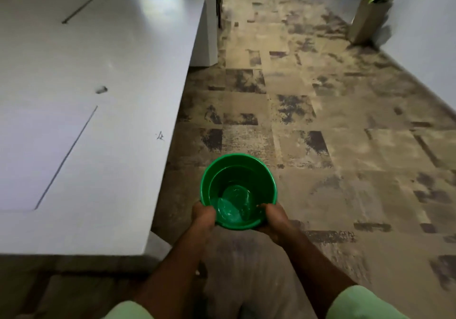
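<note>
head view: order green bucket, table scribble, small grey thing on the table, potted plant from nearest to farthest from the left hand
1. green bucket: gripped by the left hand at its rim.
2. scribble: on the white table, near its right edge.
3. small grey thing: farther in on the table.
4. potted plant: far ahead by the right wall.

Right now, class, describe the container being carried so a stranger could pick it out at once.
Beside the near corner of the long white table, over the blotchy brown carpet, the left hand and right hand grip a round bucket by its near rim. Unlike its pale surroundings, it is vivid green, with a little water inside.
</note>
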### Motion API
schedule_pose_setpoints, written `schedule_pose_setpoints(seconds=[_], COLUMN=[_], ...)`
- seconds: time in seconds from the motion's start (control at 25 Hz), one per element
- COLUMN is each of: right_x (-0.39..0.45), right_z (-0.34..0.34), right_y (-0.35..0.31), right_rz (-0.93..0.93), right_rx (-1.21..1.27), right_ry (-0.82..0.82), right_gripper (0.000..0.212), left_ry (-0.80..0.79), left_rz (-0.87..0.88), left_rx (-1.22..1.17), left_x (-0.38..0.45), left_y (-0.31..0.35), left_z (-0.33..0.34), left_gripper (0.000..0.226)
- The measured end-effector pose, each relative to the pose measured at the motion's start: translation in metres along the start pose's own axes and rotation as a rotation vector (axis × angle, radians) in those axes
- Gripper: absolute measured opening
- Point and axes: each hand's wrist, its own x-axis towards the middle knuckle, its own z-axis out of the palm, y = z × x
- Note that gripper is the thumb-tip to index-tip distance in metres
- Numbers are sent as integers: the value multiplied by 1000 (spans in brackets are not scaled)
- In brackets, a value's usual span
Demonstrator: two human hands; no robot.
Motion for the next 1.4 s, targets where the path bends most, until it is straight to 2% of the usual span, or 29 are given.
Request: schedule_pose_setpoints(seconds=[0.12, 0.24, 0.4, 0.48, 0.56, 0.64, 0.76, 0.92, 1.04, 1.24, 1.4], right_x=[-19, -23, -24, -25, -26, -27, -34, -36, -37, -44, -45], right_z=[2, 9, 33, 48, 70, 93, 125, 158, 175, 186, 182], right_y=[-12, -19, -29, -33, -40, -47, -50, -42, -34, -30, -31], right_rz=[10, 30, -3, -10, -7, -2, -10, -33, -35, -43, -21], right_rx=[91, 175, 192, 206, 211, 206, 225, 304, 349, 404, 394], right_ry=[-104, -101, -35, -3, 13, 7, 11, 55, 101, 148, 148], right_gripper=[46, 44, 47, 47, 47, 49, 49, 54, 57, 53, 51], left_ry=[60, 91, -66, -148, -142, -136, 6, 140, 173, 73, 4], left_rz=[115, 265, 450, 579, 731, 853, 1020, 1070, 1065, 1051, 1064], left_rx=[55, 142, 266, 409, 545, 498, 483, 643, 994, 1258, 1290], left_x=[-63, -102, -129, -145, -153, -151, -131, -72, -46, -50, -60], left_y=[39, 58, 75, 90, 110, 131, 159, 180, 189, 192, 193], left_z=[-14, -26, -42, -55, -76, -99, -139, -186, -197, -180, -151], left_gripper=[21, 41, 35, 46, 52, 43, 29, 43, 72, 113, 115])
